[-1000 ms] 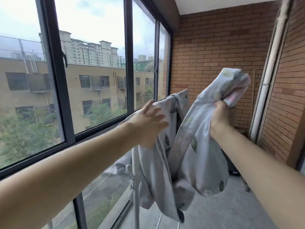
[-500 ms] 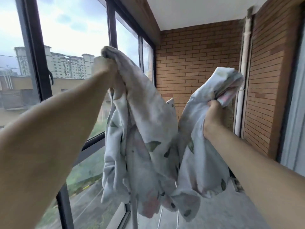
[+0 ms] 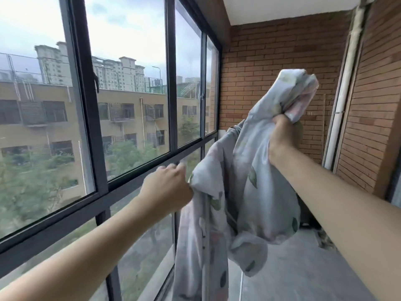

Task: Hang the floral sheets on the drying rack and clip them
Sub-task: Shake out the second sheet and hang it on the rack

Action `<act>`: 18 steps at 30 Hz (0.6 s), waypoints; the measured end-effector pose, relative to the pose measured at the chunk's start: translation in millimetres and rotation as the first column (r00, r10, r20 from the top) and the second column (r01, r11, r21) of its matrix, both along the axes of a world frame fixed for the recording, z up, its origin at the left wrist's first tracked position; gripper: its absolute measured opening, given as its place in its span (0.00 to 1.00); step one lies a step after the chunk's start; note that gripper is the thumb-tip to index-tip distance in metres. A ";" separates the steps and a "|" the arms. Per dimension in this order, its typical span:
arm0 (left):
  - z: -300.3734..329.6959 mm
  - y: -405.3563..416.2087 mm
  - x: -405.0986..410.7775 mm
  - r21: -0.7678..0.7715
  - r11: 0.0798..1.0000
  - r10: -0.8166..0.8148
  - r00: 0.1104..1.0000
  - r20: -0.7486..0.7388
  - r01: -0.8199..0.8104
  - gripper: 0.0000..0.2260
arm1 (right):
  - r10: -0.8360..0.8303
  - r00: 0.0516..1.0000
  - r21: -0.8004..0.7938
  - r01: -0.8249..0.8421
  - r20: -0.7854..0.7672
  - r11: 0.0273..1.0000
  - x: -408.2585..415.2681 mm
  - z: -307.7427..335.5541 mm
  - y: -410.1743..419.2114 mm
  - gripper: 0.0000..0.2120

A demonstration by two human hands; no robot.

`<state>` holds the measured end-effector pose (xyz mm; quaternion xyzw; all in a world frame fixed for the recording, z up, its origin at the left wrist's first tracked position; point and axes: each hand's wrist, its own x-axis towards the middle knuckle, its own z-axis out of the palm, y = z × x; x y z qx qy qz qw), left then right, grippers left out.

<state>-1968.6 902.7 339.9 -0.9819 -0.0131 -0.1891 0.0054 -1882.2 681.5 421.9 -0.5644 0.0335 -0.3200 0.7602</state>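
Window wall (image 3: 86, 127): I see dark-framed glazing along my left, with apartment blocks and trees outside.
Brick wall (image 3: 271, 72): it closes the far end of the balcony and turns along my right, where a pale pipe (image 3: 345, 101) runs up the corner.
Floor (image 3: 303, 268): grey concrete, visible under the hanging cloth.
Floral sheet (image 3: 256, 192): pale grey with green leaves and faint pink blooms. It hangs in the air between my two arms, bunched at the top right and sagging in folds toward the floor. One part trails down low on the left.
Drying rack (image 3: 207, 246): I make out only a thin pale upright pole, mostly covered by the sheet. Whether the sheet rests on any rail, I cannot tell.
Right hand (image 3: 282, 140): raised high, clenched around a gathered wad of the sheet, the wad sticking up above the fist.
Left hand (image 3: 169, 187): lower and nearer the window, fingers curled, grasping the sheet's left edge where the cloth puckers against the knuckles.
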 end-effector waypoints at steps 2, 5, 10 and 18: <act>11.2 -35.2 -4.7 0.149 0.965 -0.253 0.913 0.320 0.216 0.22 | -0.023 1.000 -0.005 0.022 -0.008 1.000 3.1 -2.8 -9.9 0.04; 13.4 -62.6 17.7 0.298 0.915 -0.313 0.944 0.101 0.272 0.33 | -0.036 0.999 0.017 0.036 -0.012 0.999 1.5 -8.5 -23.8 0.06; -2.3 -84.1 68.6 0.796 0.595 0.156 0.988 0.019 -0.110 0.31 | -0.073 0.997 0.081 0.074 -0.020 0.994 -5.9 -19.4 -58.8 0.06; 77.3 -105.6 45.9 0.409 0.876 -0.348 0.921 0.172 0.255 0.07 | -0.033 0.999 0.147 0.035 -0.020 0.988 -18.0 -37.7 -88.7 0.04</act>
